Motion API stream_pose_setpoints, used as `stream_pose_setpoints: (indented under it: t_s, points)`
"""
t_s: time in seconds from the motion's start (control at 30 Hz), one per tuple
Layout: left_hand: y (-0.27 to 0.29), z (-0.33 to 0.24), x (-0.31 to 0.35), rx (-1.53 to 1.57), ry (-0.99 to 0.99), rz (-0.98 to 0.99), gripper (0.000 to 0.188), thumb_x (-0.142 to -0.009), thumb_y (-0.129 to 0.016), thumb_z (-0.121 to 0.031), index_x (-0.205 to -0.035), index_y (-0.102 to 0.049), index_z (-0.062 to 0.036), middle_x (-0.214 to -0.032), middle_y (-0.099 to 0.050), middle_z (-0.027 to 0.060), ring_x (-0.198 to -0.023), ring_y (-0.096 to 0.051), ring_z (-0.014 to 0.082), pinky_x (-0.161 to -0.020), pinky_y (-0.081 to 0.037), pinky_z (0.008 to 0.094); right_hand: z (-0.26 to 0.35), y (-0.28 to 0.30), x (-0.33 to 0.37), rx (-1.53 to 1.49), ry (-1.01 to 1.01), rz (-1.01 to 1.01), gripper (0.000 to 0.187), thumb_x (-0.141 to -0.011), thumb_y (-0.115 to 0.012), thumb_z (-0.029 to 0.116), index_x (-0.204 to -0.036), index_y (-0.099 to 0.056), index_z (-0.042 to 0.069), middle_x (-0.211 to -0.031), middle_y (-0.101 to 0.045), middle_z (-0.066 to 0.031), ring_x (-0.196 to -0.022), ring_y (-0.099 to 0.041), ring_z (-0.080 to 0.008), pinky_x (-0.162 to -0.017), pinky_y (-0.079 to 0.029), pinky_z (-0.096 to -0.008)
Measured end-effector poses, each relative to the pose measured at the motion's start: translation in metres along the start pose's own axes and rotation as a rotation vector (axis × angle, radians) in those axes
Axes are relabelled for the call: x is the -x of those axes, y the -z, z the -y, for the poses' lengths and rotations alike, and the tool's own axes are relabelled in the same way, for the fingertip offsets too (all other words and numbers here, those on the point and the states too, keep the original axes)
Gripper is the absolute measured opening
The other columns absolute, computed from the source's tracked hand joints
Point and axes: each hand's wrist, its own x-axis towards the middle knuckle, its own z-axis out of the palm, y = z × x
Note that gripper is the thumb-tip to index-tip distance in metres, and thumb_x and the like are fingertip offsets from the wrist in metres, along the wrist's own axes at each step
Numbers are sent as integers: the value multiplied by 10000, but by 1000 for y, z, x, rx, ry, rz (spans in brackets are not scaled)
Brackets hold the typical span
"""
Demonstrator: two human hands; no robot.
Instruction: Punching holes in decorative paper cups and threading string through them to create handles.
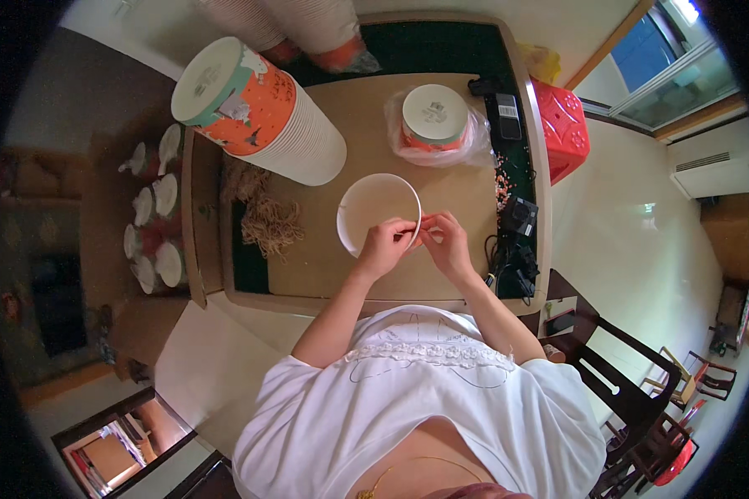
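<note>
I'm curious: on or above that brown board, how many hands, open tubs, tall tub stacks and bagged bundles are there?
Left hand and right hand: 2
Open white tub: 1
Tall tub stack: 1
Bagged tub bundle: 1
Total: 5

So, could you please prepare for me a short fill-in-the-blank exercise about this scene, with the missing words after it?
1. The left hand and right hand meet at the white paper tub's ____ side.
2. The tangled brown cords lie near the table's ____ edge.
3. The tall stack of nested paper tubs has its top tub turned upside ____.
4. The plastic stool beside the table is coloured ____.

Missing words: right; left; down; red.
</note>
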Motion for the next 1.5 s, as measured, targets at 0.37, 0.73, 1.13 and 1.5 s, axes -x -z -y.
stream_pose_setpoints:
  t_s: [0.37,0.73,1.13,1.5]
  points:
    - [-17,26,8,-214,26,-48,60,-876,-494,-87,-891,-482,-31,-728,-608,145,-670,-616,309,-601,-477,412,-16,1,12,-44,-223,66,109,-775,-637,-8,-879,-621,20,-881,-581,-105,-802,-606,-216,-667,-515,-301]
    - [-14,33,10,-146,-5,-69,328,-774,-639,-144,-964,-388,-54,-679,-593,93,-615,-620,276,-534,-478,386,24,3,-25,716,339,451,158,-738,-621,175,-867,-641,85,-860,-576,-101,-877,-555,-275,-793,-454,-382]
    - [12,26,17,-120,58,39,307,-800,-656,-237,-993,-478,-78,-708,-591,81,-629,-599,218,-594,-473,370,13,-1,-29,480,143,355,76,-752,-586,95,-816,-589,54,-755,-610,-134,-704,-608,-323,-619,-481,-397]
    - [18,38,52,-486,-186,125,276,-695,-698,-85,-933,-558,-72,-858,-597,113,-822,-589,314,-684,-478,380,23,-1,-30,478,37,377,137,-804,-605,180,-855,-597,53,-742,-627,-139,-685,-619,-311,-600,-482,-384]
